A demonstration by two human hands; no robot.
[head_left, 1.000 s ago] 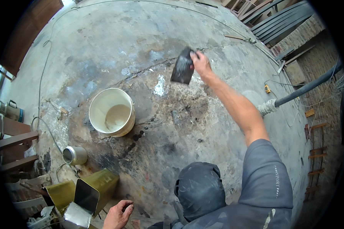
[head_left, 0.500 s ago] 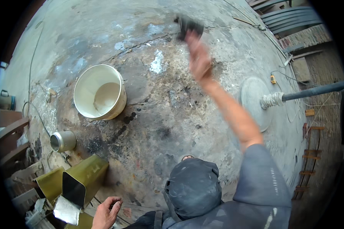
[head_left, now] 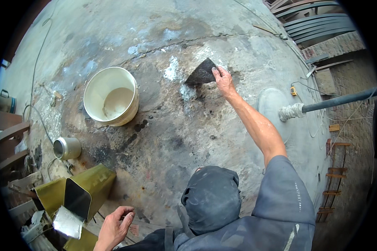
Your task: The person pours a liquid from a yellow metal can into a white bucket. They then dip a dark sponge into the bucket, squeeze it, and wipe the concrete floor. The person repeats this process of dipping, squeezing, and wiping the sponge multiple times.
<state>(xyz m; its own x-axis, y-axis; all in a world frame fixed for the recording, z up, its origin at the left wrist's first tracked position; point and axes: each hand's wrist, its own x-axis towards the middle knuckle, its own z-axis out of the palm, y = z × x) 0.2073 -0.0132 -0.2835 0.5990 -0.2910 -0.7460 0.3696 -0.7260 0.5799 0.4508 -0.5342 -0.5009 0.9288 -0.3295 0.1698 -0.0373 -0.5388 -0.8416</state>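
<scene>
Two bare hands are in my view, and only one of them is loaded: the right hand, at the end of a stretched arm, pinches a dark flat sheet by its right edge. I judge that edge grip leaves most of its face free and lets the arm reach farther ahead. The sheet is over the stained floor, ahead of my wearer and to the right of a cream bucket, well apart from it. Its free end points left, with one corner dipping slightly back toward the wearer and another pointing forward. The long axis seems to run roughly left to right, though it is foreshortened, so I can't fairly say how flat it lies or whether it touches the floor.

The left hand hangs near the lower edge, fingers loosely curled and holding nothing I can see, just beside an olive-yellow metal box. I read it as resting out of the way. The bucket stands upright with pale liquid low inside, probably kept to the left so the right arm has room. Nearer my wearer, a metal can shows its dark mouth facing left.
</scene>
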